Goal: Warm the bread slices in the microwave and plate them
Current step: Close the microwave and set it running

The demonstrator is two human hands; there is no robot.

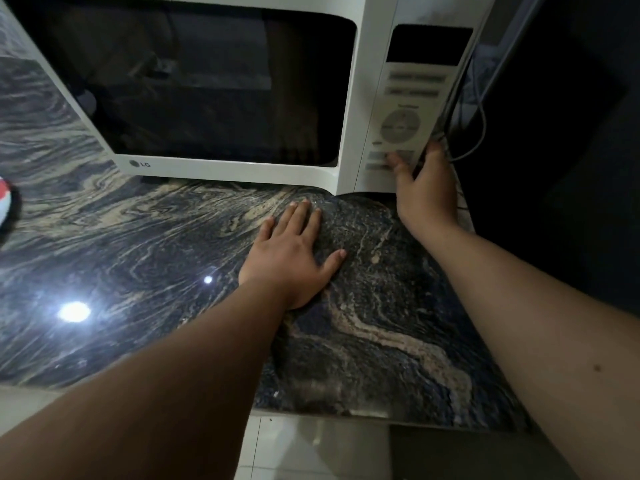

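A white microwave [221, 98] fills the upper half of the frame, its door shut and the dark window showing only dim reflections, so the bread slices cannot be seen. Its front lower edge sits back from the near rim of the marbled countertop [138, 244], leaving a broad bare band of stone across the middle of the frame.

The left hand [291, 258] lies flat and open on that stone at centre, palm down, fingers spread, fingertips just short of the microwave's base, gripping nothing. The right hand [427, 192] reaches up at centre right to the control panel [408, 109]: its thumb presses a button in the lowest row, while the other fingers wrap round the microwave's right edge; it holds no loose object.

A pale cable [479, 133] hangs in the dark gap right of the microwave. At the far left edge a red, white and black object [7, 209] is partly cut off. The countertop's near edge runs along the lower frame, with light floor tiles [311, 452] beneath.
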